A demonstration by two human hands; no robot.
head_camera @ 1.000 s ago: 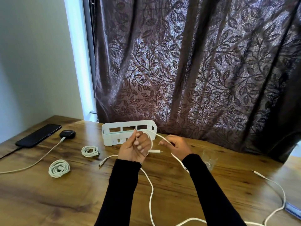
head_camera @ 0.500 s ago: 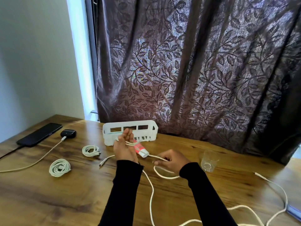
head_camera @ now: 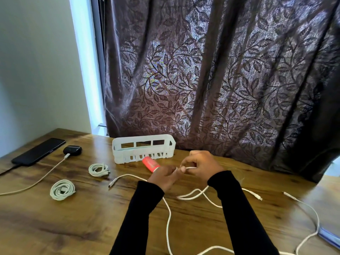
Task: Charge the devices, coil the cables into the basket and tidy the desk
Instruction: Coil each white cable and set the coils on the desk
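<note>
My left hand (head_camera: 162, 176) grips a small red device (head_camera: 150, 163) low over the desk, in front of the white basket (head_camera: 143, 150). My right hand (head_camera: 200, 165) pinches the end of a loose white cable (head_camera: 168, 219) right beside the left hand's fingers. That cable trails down across the desk between my black sleeves. Two coiled white cables (head_camera: 62, 189) (head_camera: 98, 169) lie to the left. A black phone (head_camera: 38, 151) and a black earbud case (head_camera: 72, 150) sit at the far left, each with a cable plugged in.
Another loose white cable (head_camera: 311, 214) snakes along the right side of the wooden desk (head_camera: 55, 227). A dark patterned curtain (head_camera: 220, 80) hangs directly behind the basket. The desk's right edge lies near the lower right corner.
Both hands dropped from in front of the basket toward the desk and came together. The red device now shows in my left hand. The glass at right is hidden behind my right arm.
</note>
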